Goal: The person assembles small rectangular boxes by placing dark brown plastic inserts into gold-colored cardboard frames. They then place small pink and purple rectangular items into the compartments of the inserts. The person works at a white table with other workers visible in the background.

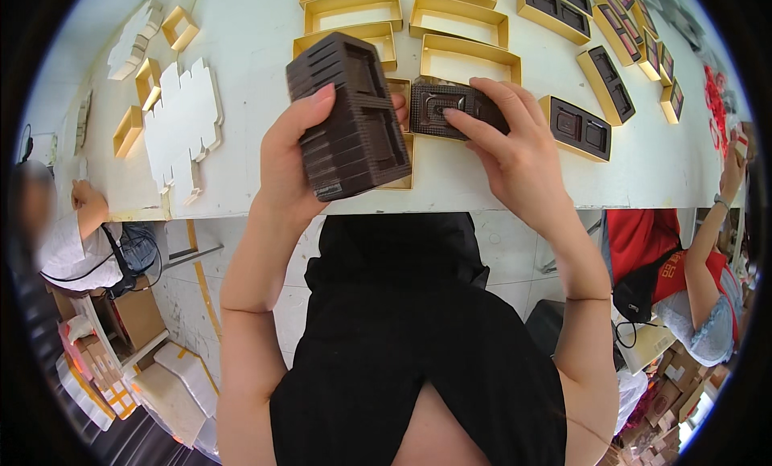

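Observation:
A thick stack of nested dark brown plastic tray inserts (347,120) is gripped in my left hand (288,156), tilted above the table's near edge. The thumb lies across its side and the fingertips show at the far side. My right hand (519,148) holds a single dark brown tray insert (430,122) just right of the stack, with fingers on its top and far edge. Partly hidden under both is an open gold box (408,176). Directly right of my right hand, another gold box (581,128) has a brown insert seated in it.
Rows of open gold boxes (470,60) stand farther back on the white table (257,32). Filled boxes (619,32) sit at the far right. Flat white card blanks (183,120) lie left, beside small gold frames (127,132). Co-workers' hands (87,199) appear at both sides.

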Demonstrator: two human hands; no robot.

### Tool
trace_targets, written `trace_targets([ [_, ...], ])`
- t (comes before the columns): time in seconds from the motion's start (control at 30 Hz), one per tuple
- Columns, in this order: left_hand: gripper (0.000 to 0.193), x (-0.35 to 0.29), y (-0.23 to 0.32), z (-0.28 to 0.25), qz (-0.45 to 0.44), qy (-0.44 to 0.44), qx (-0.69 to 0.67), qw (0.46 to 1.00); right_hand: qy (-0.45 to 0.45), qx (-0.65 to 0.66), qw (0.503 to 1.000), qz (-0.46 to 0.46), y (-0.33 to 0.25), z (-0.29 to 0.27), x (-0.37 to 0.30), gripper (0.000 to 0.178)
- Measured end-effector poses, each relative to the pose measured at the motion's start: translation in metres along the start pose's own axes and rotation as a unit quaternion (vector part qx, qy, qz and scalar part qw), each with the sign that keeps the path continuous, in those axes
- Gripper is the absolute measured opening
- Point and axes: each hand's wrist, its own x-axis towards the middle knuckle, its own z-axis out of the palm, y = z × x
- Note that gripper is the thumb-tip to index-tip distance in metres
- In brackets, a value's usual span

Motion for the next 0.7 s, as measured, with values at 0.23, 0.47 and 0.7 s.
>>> trace_targets([
  [0.23, 0.048, 0.011, 0.001, -0.003, -0.011, 0.013, -0.019, 1.0, -0.013, 0.089, 0.996, -0.015, 0.016, 0.006, -0.001, 0.046],
  [0.47, 0.053, 0.009, -0.002, 0.0, 0.005, -0.012, -0.01, 1.0, -0.032, 0.044, 0.997, -0.062, 0.017, 0.003, 0.009, 0.062],
  [0.7, 0.063, 0.005, -0.003, 0.003, 0.025, -0.001, 0.045, 0.999, 0.025, 0.007, 0.989, -0.145, 0.029, 0.002, 0.01, 0.065],
])
